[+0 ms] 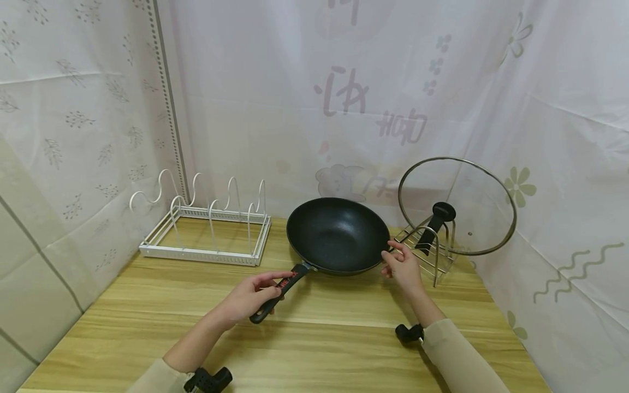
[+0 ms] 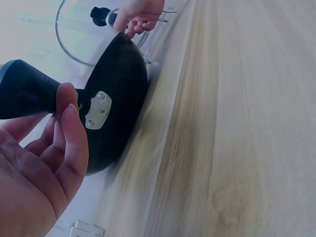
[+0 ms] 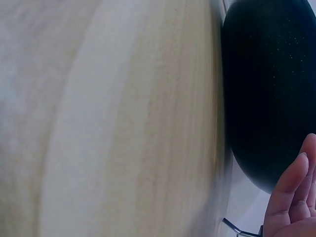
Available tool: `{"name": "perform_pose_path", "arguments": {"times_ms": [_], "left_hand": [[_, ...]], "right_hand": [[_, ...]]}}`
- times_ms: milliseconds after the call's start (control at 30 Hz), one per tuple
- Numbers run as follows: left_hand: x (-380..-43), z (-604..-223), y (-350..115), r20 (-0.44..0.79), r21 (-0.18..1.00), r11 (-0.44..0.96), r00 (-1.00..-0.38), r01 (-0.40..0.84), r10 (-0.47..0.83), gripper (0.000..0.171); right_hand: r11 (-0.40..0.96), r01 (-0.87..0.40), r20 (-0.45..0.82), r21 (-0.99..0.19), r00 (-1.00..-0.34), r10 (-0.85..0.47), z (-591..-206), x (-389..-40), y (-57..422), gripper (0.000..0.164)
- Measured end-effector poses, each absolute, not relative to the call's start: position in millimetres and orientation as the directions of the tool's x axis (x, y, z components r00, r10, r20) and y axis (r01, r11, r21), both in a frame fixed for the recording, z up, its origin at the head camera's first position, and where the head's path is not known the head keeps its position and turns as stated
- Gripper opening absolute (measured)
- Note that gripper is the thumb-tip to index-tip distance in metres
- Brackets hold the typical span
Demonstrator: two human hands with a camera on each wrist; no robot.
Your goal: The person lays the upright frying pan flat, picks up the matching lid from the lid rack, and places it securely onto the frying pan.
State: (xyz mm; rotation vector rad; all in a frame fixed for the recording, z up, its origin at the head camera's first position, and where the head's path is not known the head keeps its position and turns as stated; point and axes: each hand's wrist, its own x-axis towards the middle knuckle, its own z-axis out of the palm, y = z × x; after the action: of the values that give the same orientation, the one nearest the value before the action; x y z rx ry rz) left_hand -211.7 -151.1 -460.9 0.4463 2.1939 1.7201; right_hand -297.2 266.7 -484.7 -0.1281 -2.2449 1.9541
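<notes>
Wok [image 1: 339, 234], centre frame, seems steadied, left hand [image 1: 251, 296] gripping handle [image 1: 290, 281], right hand [image 1: 403, 265] pinching rim [image 1: 339, 198]; shifting would need both together.

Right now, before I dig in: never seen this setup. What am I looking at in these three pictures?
No machine here: a person works bare-handed. The wide picture is from the head, looking forward and down; the other two are from the left and right wrists. On the wooden table stand a white rack and a small wire stand with a glass lid propped in it. The left grip holds the handle of a black wok; the right grip pinches its rim. I can't tell whether the wok touches the table.
</notes>
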Motion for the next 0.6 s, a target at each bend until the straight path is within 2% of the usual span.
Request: {"name": "perform_pose_path", "arguments": {"times_ms": [600], "left_hand": [[-222.7, -463.3, -164.7, -0.059, 0.982, 0.185, -0.885, 0.031, 0.462, 0.050]], "right_hand": [[0.149, -0.019, 0.039, -0.989, -0.991, 0.130, -483.5, -292.1, 262.8, 0.059]]}}
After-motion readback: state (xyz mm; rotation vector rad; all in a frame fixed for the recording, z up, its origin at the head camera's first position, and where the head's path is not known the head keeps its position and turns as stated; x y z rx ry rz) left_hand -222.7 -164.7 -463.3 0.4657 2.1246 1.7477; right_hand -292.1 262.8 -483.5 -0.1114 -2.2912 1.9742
